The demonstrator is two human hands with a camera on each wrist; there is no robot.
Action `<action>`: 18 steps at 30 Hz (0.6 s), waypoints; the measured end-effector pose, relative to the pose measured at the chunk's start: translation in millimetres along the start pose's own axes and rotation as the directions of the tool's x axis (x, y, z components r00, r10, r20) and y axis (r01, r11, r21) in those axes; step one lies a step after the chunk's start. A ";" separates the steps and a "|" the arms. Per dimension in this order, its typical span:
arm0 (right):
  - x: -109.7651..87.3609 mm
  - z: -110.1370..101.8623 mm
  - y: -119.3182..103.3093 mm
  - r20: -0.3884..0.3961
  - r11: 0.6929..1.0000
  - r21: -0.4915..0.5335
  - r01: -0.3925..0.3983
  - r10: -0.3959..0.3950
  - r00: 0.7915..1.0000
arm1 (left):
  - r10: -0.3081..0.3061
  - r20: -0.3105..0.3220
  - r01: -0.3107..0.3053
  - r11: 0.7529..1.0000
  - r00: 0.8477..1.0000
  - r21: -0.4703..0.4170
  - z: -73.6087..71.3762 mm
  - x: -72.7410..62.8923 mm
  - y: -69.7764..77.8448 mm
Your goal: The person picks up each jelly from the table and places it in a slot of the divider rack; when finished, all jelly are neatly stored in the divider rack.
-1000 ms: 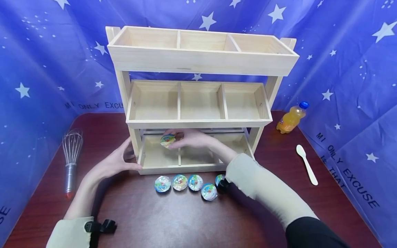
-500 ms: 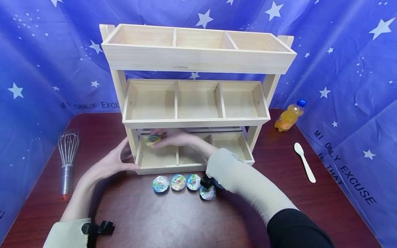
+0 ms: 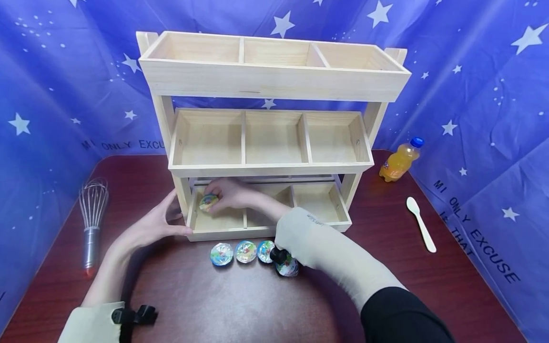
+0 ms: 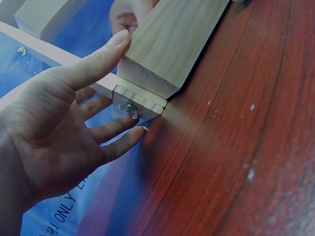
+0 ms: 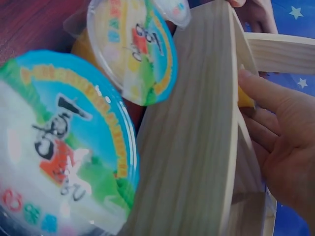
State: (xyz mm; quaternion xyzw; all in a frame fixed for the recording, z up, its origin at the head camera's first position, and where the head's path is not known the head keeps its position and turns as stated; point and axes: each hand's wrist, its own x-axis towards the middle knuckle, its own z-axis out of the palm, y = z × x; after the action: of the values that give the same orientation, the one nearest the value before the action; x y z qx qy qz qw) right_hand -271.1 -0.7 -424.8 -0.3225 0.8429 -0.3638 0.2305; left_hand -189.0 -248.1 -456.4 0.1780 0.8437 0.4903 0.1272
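My right hand [image 3: 233, 193] pinches a small foil-lidded jelly cup [image 3: 208, 203] between thumb and fingers, inside the left compartment of the wooden rack's bottom tray [image 3: 257, 233]. Only a yellow bit of that cup [image 5: 245, 100] shows in the right wrist view. At the rack's lower left corner is my left hand [image 3: 150, 226]. Its straight thumb touches the tray's edge in the left wrist view, and its loosely spread fingers lie beside and behind the post with a wing nut [image 4: 129, 109]. More jelly cups [image 3: 246, 252] stand in front of the rack, partly covered by my right sleeve.
Above are the rack's middle tray [image 3: 270, 170] and top tray [image 3: 274, 83], each with three compartments. A whisk [image 3: 92, 214] lies at left. An orange drink bottle [image 3: 400, 163] and a white spoon [image 3: 421, 224] are at right. A blue star-patterned curtain [image 3: 472, 119] surrounds the table.
My right hand has moved left with the jelly cup, then slightly lower in the left compartment. The view shifted a little. My left hand stays at the rack's corner.
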 end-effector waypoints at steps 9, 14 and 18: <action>3.3 3.0 -5.3 -0.018 0.980 -0.199 -0.014 0.011 1.000 | 0.023 0.000 -0.023 1.000 1.000 -0.014 -0.2 -0.5 0.7; 1.6 4.0 -7.3 -0.046 0.974 -0.220 -0.049 0.040 0.998 | 0.015 0.003 -0.015 1.000 1.000 -0.021 -0.8 -0.2 1.4; -1.0 3.7 -8.1 -0.050 0.958 -0.283 -0.051 0.038 0.998 | 0.017 0.002 -0.017 0.999 1.000 -0.027 -0.8 -0.2 1.1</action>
State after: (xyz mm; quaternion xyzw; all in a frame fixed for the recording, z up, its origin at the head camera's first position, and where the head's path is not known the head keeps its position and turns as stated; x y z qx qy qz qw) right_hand -265.0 -5.9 -420.8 -0.3251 0.8983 -0.2411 0.1713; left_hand -189.0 -248.3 -455.1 0.1837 0.8353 0.5026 0.1263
